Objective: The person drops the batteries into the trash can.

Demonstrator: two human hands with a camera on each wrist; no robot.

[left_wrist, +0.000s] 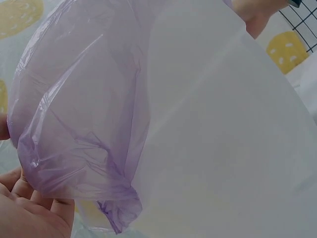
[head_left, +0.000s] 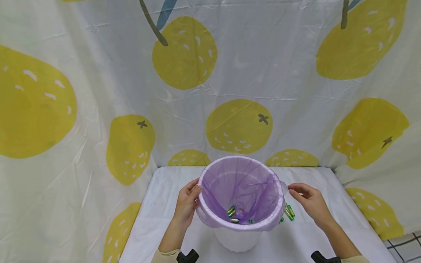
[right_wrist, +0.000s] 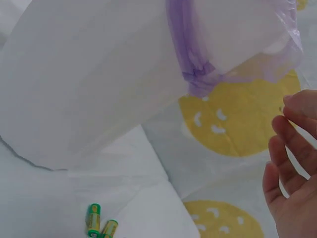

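A white trash can (head_left: pixel 236 239) stands on the white-covered table, with a purple plastic bag (head_left: pixel 227 179) lining it and folded down outside the rim. Several green-and-gold batteries (head_left: pixel 231 211) lie at its bottom on the liner. My left hand (head_left: pixel 186 202) grips the can's left rim through the bag, thumb on one side and fingers on the other. On the right, my right hand (head_left: pixel 309 201) has its thumb and index tips close together, beside a loose flap of the bag (right_wrist: pixel 277 44). A narrow gap shows between fingertips and flap in the right wrist view.
More loose batteries (head_left: pixel 289 212) lie on the table (head_left: pixel 177 233), right of the can and below my right hand. A cloth with yellow fruit print (head_left: pixel 131 146) hangs around the back and sides. A dark wire grid (head_left: pixel 406 248) shows at lower right.
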